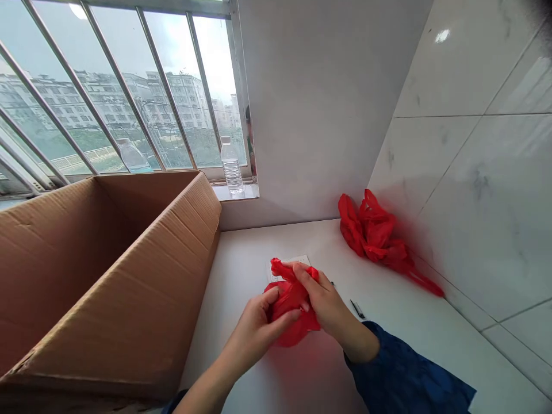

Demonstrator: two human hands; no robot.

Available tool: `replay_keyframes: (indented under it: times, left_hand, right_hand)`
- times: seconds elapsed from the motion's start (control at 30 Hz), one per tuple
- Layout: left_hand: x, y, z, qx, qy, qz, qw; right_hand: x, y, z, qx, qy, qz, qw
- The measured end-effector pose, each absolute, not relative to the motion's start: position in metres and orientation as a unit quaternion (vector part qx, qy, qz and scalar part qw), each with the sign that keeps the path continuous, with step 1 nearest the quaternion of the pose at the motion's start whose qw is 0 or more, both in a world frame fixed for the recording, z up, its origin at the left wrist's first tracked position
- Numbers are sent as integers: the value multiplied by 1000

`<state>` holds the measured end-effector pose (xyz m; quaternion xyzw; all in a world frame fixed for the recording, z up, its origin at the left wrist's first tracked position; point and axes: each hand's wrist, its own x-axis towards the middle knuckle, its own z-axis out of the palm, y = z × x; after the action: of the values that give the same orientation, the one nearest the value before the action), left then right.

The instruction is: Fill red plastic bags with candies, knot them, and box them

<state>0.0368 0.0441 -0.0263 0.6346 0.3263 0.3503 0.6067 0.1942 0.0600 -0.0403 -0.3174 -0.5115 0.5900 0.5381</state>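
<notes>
A red plastic bag [293, 336] is bunched up between my two hands, above the white table. My left hand [261, 325] grips its left side, thumb across the front and fingers curled behind. My right hand [321, 296] pinches the gathered upper part, and a twisted end of the bag sticks out above the fingers. Whether anything lies inside the bag cannot be made out. Behind the hands, a white printed sheet [303, 260] is partly covered by them. A dark pen-like object [357, 309] lies just right of my right wrist.
A large open cardboard box [146, 293] stands on the left. More crumpled red plastic bags [375, 230] lie against the tiled wall at the right. A clear plastic bottle [232, 167] stands on the sill by the barred window, with a larger clear bottle [131, 156] behind the box.
</notes>
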Motion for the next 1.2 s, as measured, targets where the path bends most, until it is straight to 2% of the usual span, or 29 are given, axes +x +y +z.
replay_keyframes:
  times: [0.07,0.13,0.3,0.5,0.63,0.77,0.87,0.97,1.07,1.2]
  left_hand:
    - [35,48,-29,619,335,367,609]
    - [30,51,-32,565,345,384,643]
    - [25,56,-30,444,329,394,734]
    - [28,56,-26,433,346,406,727]
    - [26,55,-28,449,358,393,718]
    - [24,55,-31,462,380,440,670]
    - [19,62,-32,458,409,502,609]
    - [14,74,-36,419,429,557,574]
    - [9,88,-43,299,433,603,600]
    - [6,102,-53,207,435,622,617]
  right_hand:
    - [198,62,-41,-291,-516,611,526]
    - [205,62,-36,-263,-581,580,507]
    - [223,60,-20,-292,-774,369,423]
    - [218,56,-28,-382,-793,141,453]
    - [214,56,-32,-376,-795,95,466]
    - [225,57,-23,-408,-803,58,430]
    - [242,55,-11,-416,-813,54,404]
    - [263,49,-3,-437,-810,139,366]
    - [284,41,0,-460,-788,257,319]
    - [303,34,2,-474,-777,321,261]
